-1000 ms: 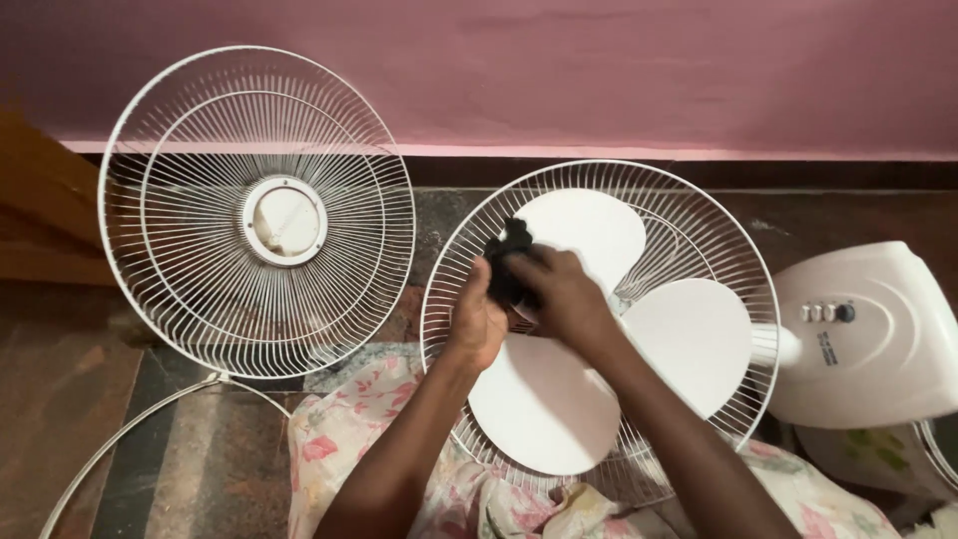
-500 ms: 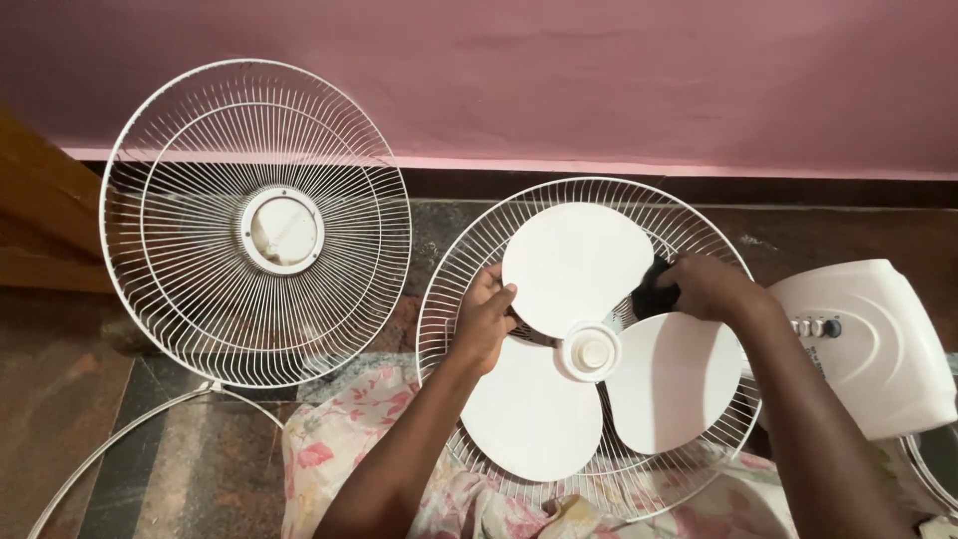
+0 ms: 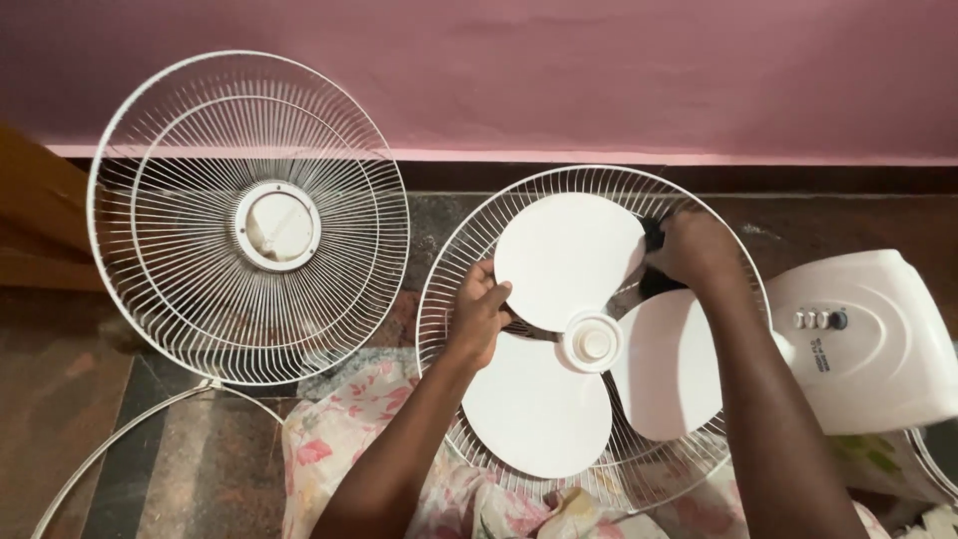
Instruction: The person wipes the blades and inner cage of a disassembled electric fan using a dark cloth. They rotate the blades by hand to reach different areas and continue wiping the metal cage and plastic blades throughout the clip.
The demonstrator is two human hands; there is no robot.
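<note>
Wall: a pink wall [image 3: 559, 70] runs across the top, behind the fan blade.
Floor: dark stone floor [image 3: 130, 439] lies under everything, showing left of and below the fan blade.
Loose grille: a white wire front grille [image 3: 249, 215] lies flat, well to the left of the fan blade, its round centre cap facing up.
Rear grille: a second white wire grille [image 3: 449, 260] sits directly under and around the fan blade.
Fan blade: the white three-lobed fan blade [image 3: 564, 255] rests inside the rear grille, its round hub at the middle.
Fan base: a white fan base [image 3: 878, 339] with small buttons lies just right of the fan blade.
Cloth: floral cloth [image 3: 334, 439] shows below the fan blade, near the arms.
Left hand: the left hand [image 3: 479, 314] is on the left edge of the fan blade, fingers curled over the rim of the top lobe.
Right hand: the right hand [image 3: 699, 250] is at the right edge of the top lobe, fingers pressed around a small dark thing [image 3: 654, 240], possibly a cap; the view is too poor to be sure.
</note>
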